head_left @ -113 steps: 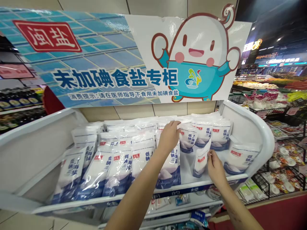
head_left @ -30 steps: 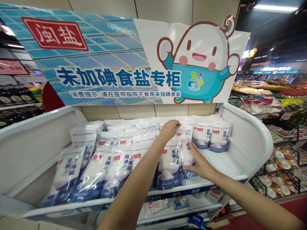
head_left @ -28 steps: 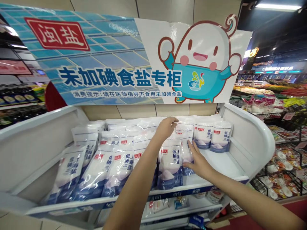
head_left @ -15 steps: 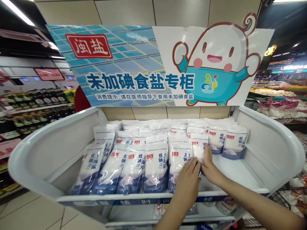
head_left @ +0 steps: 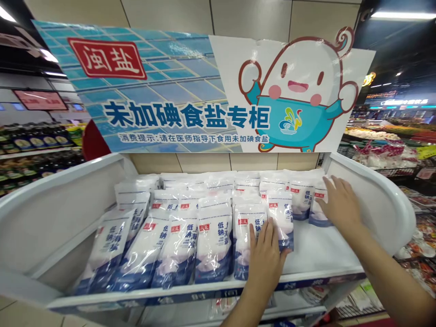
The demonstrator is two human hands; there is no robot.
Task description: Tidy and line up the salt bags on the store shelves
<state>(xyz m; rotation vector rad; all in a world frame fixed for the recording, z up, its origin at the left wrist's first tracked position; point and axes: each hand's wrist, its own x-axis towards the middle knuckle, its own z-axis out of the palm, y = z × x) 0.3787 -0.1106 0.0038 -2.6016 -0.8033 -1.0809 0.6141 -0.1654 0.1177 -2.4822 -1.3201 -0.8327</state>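
Several white and blue bags of salt (head_left: pixel 213 243) stand in rows on the white shelf. My left hand (head_left: pixel 267 254) lies against the front of a salt bag (head_left: pixel 242 238), its fingers apart, beside a neighbouring salt bag (head_left: pixel 282 213) that leans slightly. At the far right my right hand (head_left: pixel 342 204) reaches over the end salt bag (head_left: pixel 320 211). Its fingers are spread at the top and side of that bag, covering part of it. Whether the fingers press on the bag cannot be made out.
The display shelf (head_left: pixel 323 254) has a raised front lip and curved side walls (head_left: pixel 371 200). Behind the bags rises a large sign (head_left: pixel 170 86) with a cartoon figure. A lower shelf (head_left: pixel 177 311) holds a few packs. Bottles (head_left: pixel 30 138) line shelves at the left.
My right hand has left the middle salt bag and moved right to the end bag. My left hand has spread its fingers and stays near the same bags. The view has shifted slightly.
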